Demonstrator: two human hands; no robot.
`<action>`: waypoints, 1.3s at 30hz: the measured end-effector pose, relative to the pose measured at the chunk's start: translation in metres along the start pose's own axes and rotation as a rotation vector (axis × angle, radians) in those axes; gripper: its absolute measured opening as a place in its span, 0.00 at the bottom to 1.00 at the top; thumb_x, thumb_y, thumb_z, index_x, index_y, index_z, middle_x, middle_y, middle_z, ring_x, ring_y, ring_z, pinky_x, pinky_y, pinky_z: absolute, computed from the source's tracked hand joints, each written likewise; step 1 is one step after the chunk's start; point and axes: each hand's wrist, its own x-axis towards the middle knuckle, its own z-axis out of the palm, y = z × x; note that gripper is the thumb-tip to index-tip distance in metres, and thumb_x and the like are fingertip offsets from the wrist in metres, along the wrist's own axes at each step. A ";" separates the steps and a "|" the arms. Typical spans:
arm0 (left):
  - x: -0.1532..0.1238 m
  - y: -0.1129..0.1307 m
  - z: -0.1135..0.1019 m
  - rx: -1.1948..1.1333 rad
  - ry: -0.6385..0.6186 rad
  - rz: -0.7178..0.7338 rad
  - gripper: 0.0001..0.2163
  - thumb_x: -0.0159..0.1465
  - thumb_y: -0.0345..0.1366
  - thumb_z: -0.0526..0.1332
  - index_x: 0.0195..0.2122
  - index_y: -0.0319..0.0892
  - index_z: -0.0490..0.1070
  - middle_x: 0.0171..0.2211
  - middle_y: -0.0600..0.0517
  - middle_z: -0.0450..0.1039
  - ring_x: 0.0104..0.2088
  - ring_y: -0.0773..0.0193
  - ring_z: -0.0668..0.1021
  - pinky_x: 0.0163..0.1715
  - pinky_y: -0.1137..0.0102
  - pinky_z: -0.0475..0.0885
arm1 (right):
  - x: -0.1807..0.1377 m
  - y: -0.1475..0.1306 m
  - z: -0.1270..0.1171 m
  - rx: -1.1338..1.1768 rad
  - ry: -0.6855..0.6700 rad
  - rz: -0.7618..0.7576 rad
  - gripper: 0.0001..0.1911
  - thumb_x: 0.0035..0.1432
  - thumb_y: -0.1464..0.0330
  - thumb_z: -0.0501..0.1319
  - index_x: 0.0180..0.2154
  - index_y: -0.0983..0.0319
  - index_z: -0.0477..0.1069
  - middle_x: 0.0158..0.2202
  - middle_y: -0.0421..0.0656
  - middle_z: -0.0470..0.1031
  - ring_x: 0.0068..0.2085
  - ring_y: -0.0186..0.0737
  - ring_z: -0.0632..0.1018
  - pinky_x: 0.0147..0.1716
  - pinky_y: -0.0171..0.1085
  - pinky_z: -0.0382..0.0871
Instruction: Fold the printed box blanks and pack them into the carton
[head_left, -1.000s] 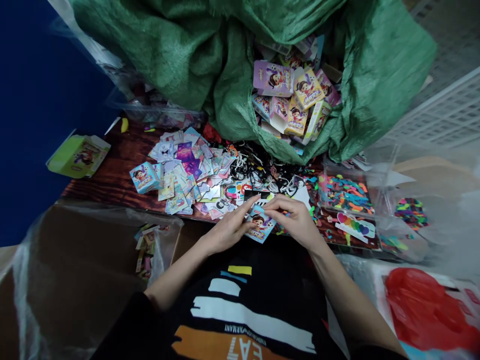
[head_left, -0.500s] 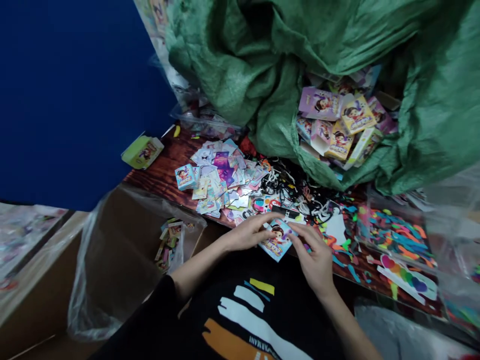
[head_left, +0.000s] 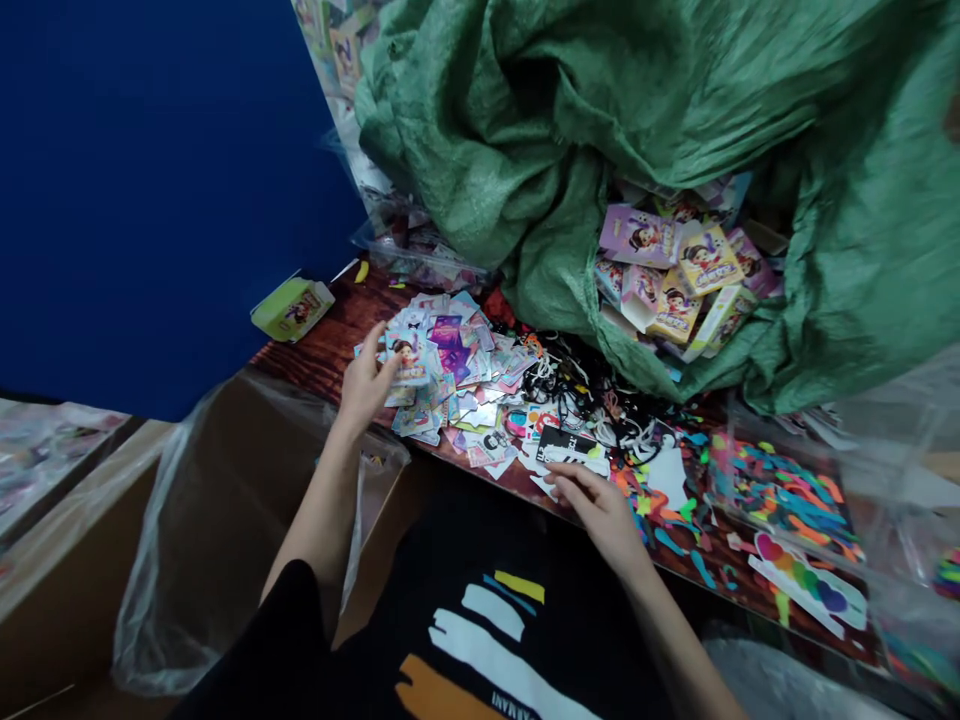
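My left hand (head_left: 366,388) is at the left side of the card pile (head_left: 469,355), its thumb and fingers around a small light-blue cardboard box (head_left: 409,358) with a cartoon girl printed on it. The box is low over the cards; whether it rests on them I cannot tell. My right hand (head_left: 604,515) is at the table's front edge with nothing visible in it. Its fingers reach out loosely beside a black-and-white printed card (head_left: 562,447) and some white sticker pieces.
A big green woven sack (head_left: 480,180) holds several small printed boxes (head_left: 675,265). Cords (head_left: 577,380) and colourful rubbery strips (head_left: 787,490) lie on the wooden table. At the left stand a green open box (head_left: 294,308), a blue panel (head_left: 165,200) and a plastic-lined carton (head_left: 240,500).
The light-blue box has gone from between both hands at the table's front edge to the left side of the card pile, in my left hand. My right hand has let go of it.
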 end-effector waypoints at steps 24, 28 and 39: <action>-0.010 0.063 0.169 0.025 -0.172 0.364 0.31 0.68 0.50 0.53 0.66 0.33 0.54 0.67 0.31 0.55 0.70 0.44 0.55 0.67 0.44 0.49 | 0.033 -0.018 0.001 -0.143 -0.070 -0.200 0.11 0.62 0.67 0.58 0.40 0.60 0.79 0.37 0.44 0.81 0.38 0.40 0.80 0.39 0.39 0.72; -0.003 0.093 0.189 -0.037 -0.254 0.448 0.30 0.69 0.49 0.53 0.65 0.32 0.55 0.65 0.31 0.60 0.67 0.46 0.62 0.67 0.47 0.51 | 0.038 -0.037 -0.016 -0.102 -0.044 -0.259 0.11 0.62 0.65 0.59 0.40 0.60 0.79 0.37 0.44 0.81 0.36 0.39 0.79 0.38 0.38 0.73; -0.020 0.106 0.166 -0.114 -0.323 0.536 0.31 0.69 0.47 0.54 0.69 0.39 0.46 0.64 0.35 0.64 0.64 0.49 0.68 0.66 0.44 0.52 | 0.149 -0.010 -0.160 -0.578 0.899 -0.097 0.29 0.50 0.68 0.62 0.56 0.65 0.67 0.52 0.58 0.72 0.51 0.57 0.73 0.52 0.55 0.66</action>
